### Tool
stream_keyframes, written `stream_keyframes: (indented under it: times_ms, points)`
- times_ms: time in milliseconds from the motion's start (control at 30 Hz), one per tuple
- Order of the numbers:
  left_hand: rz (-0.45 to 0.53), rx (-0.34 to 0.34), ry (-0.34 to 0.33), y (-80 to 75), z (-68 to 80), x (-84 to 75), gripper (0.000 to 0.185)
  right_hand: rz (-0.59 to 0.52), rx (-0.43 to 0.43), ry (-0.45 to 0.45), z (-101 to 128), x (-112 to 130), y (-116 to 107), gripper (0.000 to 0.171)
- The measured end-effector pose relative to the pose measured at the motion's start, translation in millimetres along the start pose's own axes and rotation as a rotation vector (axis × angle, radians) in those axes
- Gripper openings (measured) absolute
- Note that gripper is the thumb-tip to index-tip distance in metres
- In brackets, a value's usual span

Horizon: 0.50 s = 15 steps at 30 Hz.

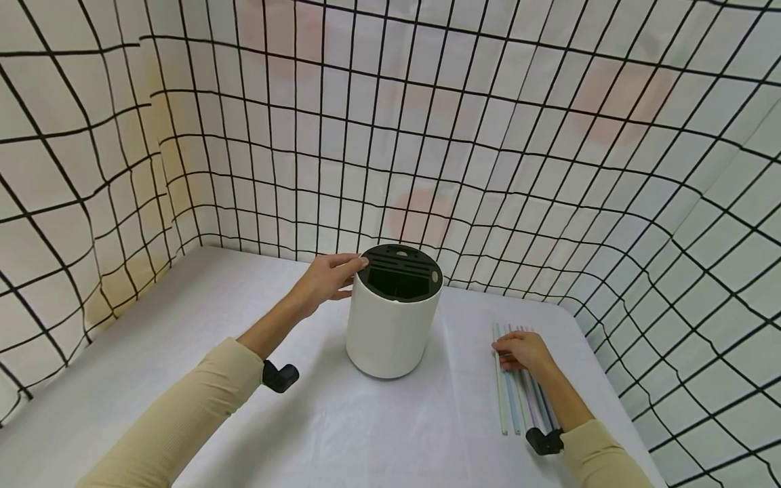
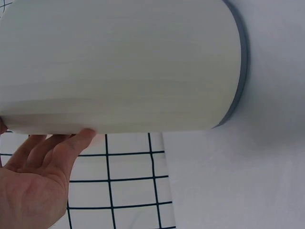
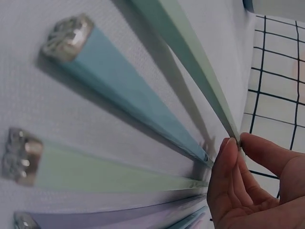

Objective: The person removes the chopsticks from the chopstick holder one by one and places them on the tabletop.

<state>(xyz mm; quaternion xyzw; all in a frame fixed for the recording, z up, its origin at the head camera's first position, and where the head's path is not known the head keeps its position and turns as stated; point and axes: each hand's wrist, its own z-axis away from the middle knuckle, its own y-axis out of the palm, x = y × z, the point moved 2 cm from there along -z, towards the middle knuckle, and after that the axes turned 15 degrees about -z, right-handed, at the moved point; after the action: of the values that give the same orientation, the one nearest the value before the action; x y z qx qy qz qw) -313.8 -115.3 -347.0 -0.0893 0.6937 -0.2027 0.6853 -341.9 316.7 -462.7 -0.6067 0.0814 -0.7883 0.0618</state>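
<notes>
A white cylindrical utensil holder (image 1: 390, 339) with a slotted black lid (image 1: 401, 256) stands upright mid-table. My left hand (image 1: 326, 279) holds it by the upper left rim, thumb on the lid's edge and fingers against the side. The left wrist view shows those fingers touching the white wall (image 2: 128, 71). To the right, my right hand (image 1: 526, 349) pinches the far end of a pale green chopstick (image 3: 198, 67) between thumb and fingers. Beside it lie a blue chopstick (image 3: 124, 90), another green chopstick (image 3: 109, 174) and a purple chopstick (image 3: 95, 219), with metal-coloured ends.
Black wire mesh (image 1: 427, 149) over white sheeting borders the table at the back and both sides. White cloth (image 1: 354, 427) covers the tabletop. A small black camera sits on the left wrist (image 1: 281, 377) and another on the right wrist (image 1: 543, 442).
</notes>
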Motion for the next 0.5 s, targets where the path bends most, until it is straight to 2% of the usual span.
stream_keyframes:
  times_ms: [233, 500]
  points:
    - [0.001, -0.004, -0.003, -0.9, 0.5, 1.4, 0.054, 0.018, -0.008, -0.017, 0.4, -1.5, 2.0, 0.031]
    - [0.002, -0.004, -0.002, -0.9, -0.5, 1.2, 0.054, 0.116, -0.05, -0.047, 0.5, -1.2, -1.0, 0.032]
